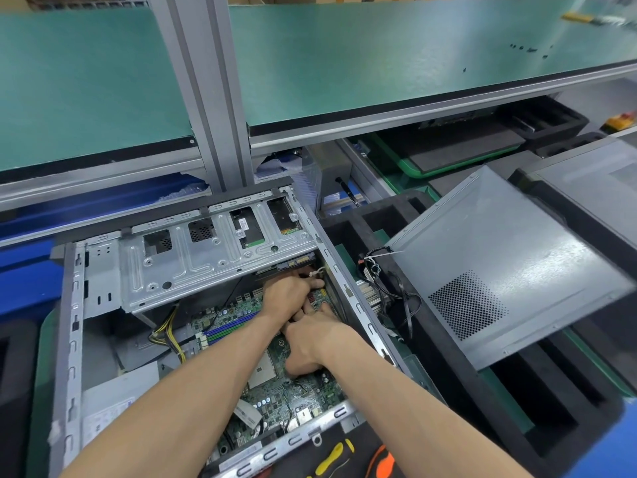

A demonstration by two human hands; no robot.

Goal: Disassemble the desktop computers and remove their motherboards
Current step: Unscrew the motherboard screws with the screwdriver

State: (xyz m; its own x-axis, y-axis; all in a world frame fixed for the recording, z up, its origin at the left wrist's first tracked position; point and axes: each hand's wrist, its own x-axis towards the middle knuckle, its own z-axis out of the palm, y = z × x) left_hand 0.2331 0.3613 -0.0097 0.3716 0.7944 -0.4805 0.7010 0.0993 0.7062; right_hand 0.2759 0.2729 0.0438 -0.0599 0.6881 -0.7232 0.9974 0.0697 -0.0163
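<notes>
At the far left, a green shelf (86,81) was seen above the open desktop case (69,339), with a yellow and black cable bundle (169,334) lying inside near the drive cage (206,257). The motherboard (293,398) was still seated in the case bottom. The left hand (286,294) was reached in under the cage, fingers curled, though what its grip had hold of couldn't be made out. The right hand (310,343) was pressed down just beside it, its grip bent onto the board, contents not visible. Further right, a removed side panel (499,263) was propped on black foam (448,357), and screwdrivers (344,457) were left at the near edge.
</notes>
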